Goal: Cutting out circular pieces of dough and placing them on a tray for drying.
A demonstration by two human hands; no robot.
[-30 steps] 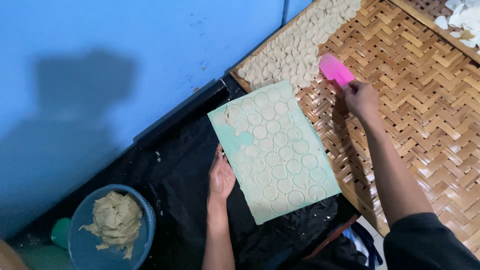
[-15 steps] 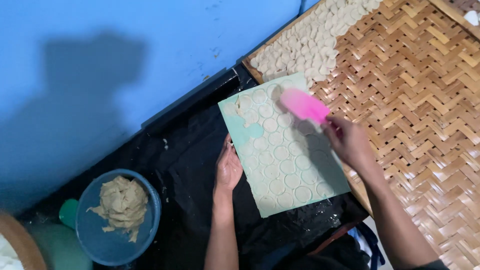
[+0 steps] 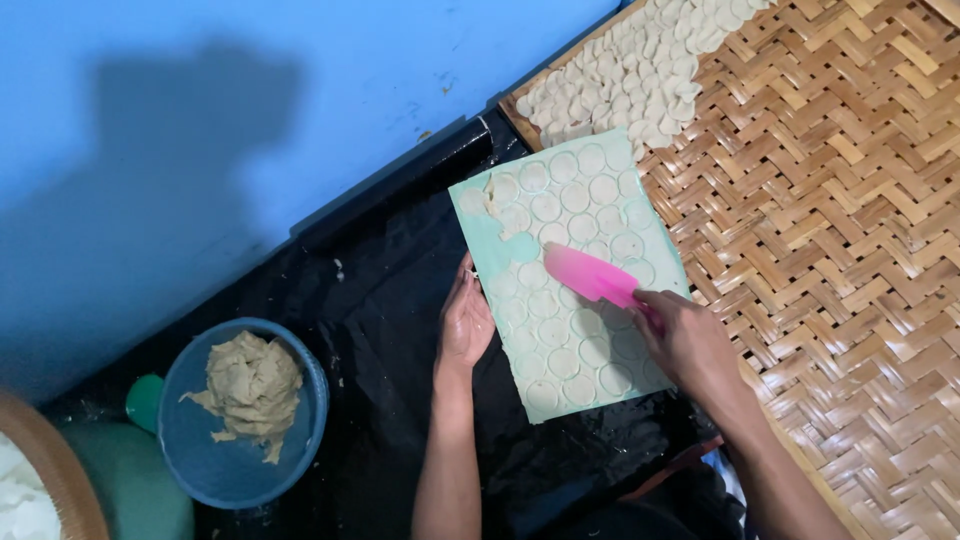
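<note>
A pale green board (image 3: pixel 478 228) lies on black plastic, covered with a thin dough sheet cut into several round discs (image 3: pixel 560 300). My left hand (image 3: pixel 466 322) rests flat against the board's left edge, fingers apart. My right hand (image 3: pixel 690 344) grips a pink scraper (image 3: pixel 588 276), whose blade lies on the discs near the board's middle. A patch at the board's upper left is bare.
A woven bamboo tray (image 3: pixel 850 200) lies to the right, with several cut dough discs (image 3: pixel 640 70) at its top. A blue bowl (image 3: pixel 200 450) with a dough lump (image 3: pixel 250 385) sits at lower left. A blue wall (image 3: pixel 200 120) fills the upper left.
My right hand has brought the pink scraper from over the bamboo tray down and left onto the middle of the board. My left hand stays at the board's left edge.
</note>
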